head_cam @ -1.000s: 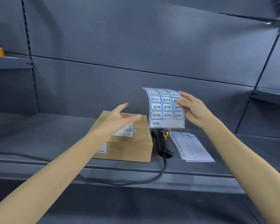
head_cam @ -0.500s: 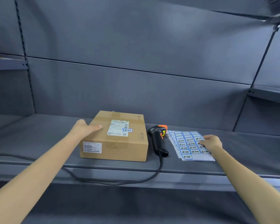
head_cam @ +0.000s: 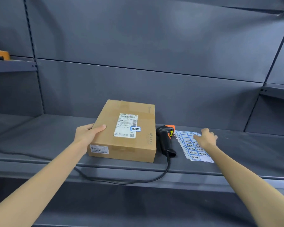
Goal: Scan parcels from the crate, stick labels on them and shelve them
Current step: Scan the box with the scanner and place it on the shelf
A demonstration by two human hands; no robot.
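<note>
Our left hand (head_cam: 87, 134) grips box (head_cam: 125, 130) mid-frame; right hand (head_cam: 206, 138) loose on label sheets (head_cam: 194, 147). Risk: one-handed lift lets box tip onto scanner (head_cam: 166, 140).

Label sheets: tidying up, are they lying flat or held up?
Flat. The label sheets lie fanned on the shelf beside the scanner, under the right hand.

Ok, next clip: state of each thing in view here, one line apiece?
Cardboard box: closed, taped, flat on the shelf, small blue sticker on its shipping label.
Scanner: lying on the shelf, unheld, cable attached.
Label sheets: stacked flat, top rows blank.
Left hand: grips the box's left edge.
Right hand: over the sheets, fingers loosely curled.
</note>
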